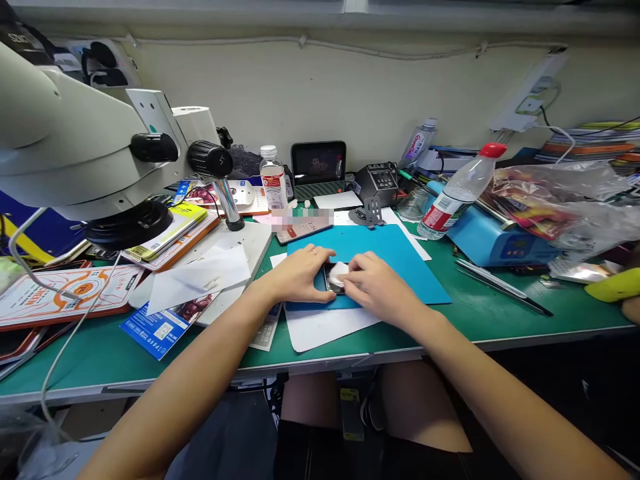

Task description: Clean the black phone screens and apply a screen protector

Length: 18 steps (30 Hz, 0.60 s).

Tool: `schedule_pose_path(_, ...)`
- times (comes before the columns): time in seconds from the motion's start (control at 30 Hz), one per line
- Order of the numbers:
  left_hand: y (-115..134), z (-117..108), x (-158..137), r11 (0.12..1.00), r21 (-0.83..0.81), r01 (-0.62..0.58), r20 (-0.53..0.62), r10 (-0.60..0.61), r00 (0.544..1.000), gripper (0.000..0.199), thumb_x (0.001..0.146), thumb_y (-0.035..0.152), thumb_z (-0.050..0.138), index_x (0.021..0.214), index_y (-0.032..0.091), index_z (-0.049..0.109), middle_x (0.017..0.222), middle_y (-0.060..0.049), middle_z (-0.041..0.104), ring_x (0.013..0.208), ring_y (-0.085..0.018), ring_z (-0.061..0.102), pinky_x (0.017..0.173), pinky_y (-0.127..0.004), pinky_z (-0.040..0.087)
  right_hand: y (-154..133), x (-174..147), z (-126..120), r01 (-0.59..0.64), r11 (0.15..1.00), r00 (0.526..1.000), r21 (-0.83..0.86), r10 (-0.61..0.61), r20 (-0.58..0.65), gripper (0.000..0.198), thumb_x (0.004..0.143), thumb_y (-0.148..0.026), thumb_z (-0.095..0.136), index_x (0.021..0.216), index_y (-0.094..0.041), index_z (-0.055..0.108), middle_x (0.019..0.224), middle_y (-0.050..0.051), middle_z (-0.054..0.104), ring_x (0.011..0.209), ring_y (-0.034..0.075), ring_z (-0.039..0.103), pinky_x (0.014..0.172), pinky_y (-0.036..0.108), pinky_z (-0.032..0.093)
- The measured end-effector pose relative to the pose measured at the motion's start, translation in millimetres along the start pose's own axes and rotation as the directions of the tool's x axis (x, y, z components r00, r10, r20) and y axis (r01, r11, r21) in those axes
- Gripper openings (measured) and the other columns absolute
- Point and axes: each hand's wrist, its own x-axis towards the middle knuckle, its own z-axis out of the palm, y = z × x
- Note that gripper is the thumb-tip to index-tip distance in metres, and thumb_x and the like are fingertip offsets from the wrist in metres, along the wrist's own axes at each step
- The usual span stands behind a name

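Observation:
A small dark phone (329,283) lies on the blue mat (405,267), partly covered by my hands. My left hand (301,273) grips it from the left, thumb along the near edge and fingers along the far edge. A crumpled white wipe (339,273) is pinched in the fingers of my right hand (376,285) and presses on the phone's surface. Under the mat's front edge sticks out a white sheet (320,330). Just beyond the mat lies another phone (304,228) with a reddish-brown screen.
A microscope (90,140) overhangs the left side, near stacked boxes (170,233). A red-capped bottle (460,193), a blue box (493,237) and tweezers (500,285) are on the right. At the back stand a clear bottle (273,180) and a small screen (319,163).

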Motion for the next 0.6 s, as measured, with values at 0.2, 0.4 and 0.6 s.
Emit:
schedule_pose_path(0.2,2,-3,3,0.998,0.049,-0.025,0.023,0.024,0.999,0.078,0.08,0.051,0.071,0.14,0.008,0.047,0.124,-0.018,0.064,0.116,-0.035,0.057,0.097,-0.047,0.049,21,-21,-16,-0.042,0.999,0.999,0.024,0.041,0.034,0.035,0.101,-0.033,0.047,0.104,-0.021,0.08,0.096,0.012,0.061,0.091,0.025,0.053,0.08,0.04,0.045)
schedule_pose_path(0.4,5,0,0,0.997,0.065,-0.038,0.003,0.038,0.999,0.064,0.083,0.047,0.067,0.134,0.013,0.051,0.123,-0.015,0.065,0.113,-0.033,0.057,0.094,-0.045,0.049,-9,12,-6,0.013,0.999,0.991,0.035,-0.017,0.131,0.037,0.101,-0.033,0.048,0.082,-0.023,0.078,0.09,0.01,0.059,0.09,0.024,0.051,0.073,0.035,0.04)
schedule_pose_path(0.6,1,-2,1,0.997,0.068,-0.021,0.02,0.019,1.0,0.072,0.082,0.05,0.066,0.14,0.01,0.048,0.125,-0.015,0.064,0.118,-0.034,0.056,0.099,-0.045,0.047,56,-33,-27,-0.161,0.985,0.981,0.055,0.154,0.119,0.043,0.101,-0.046,0.043,0.113,-0.026,0.079,0.093,0.011,0.061,0.088,0.025,0.055,0.075,0.039,0.044)
